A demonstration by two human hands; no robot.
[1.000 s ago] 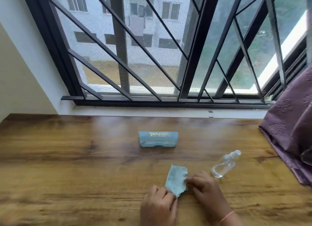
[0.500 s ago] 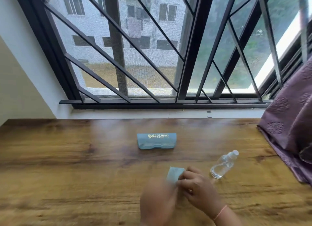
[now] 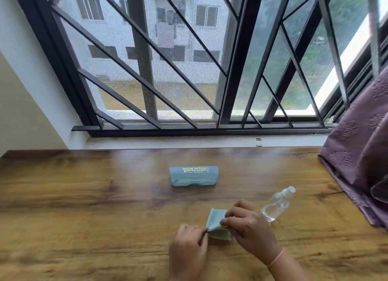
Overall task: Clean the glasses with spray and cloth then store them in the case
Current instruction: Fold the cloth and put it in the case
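Observation:
A small light-blue cloth (image 3: 216, 224) lies folded near the front of the wooden table (image 3: 84, 207). My left hand (image 3: 189, 249) pinches its left edge and my right hand (image 3: 247, 228) pinches its right side. A closed light-blue glasses case (image 3: 193, 175) with gold lettering rests in the middle of the table, beyond the cloth. A clear spray bottle (image 3: 278, 203) lies tilted on its side just right of my right hand. No glasses are in view.
A purple curtain (image 3: 361, 165) drapes over the table's right edge. A black window grille (image 3: 189, 70) and white sill run along the far side. A white wall stands at the left.
The cloth has gone from spread out to folded smaller between both hands. My right hand has shifted over it. The case and bottle have stayed put.

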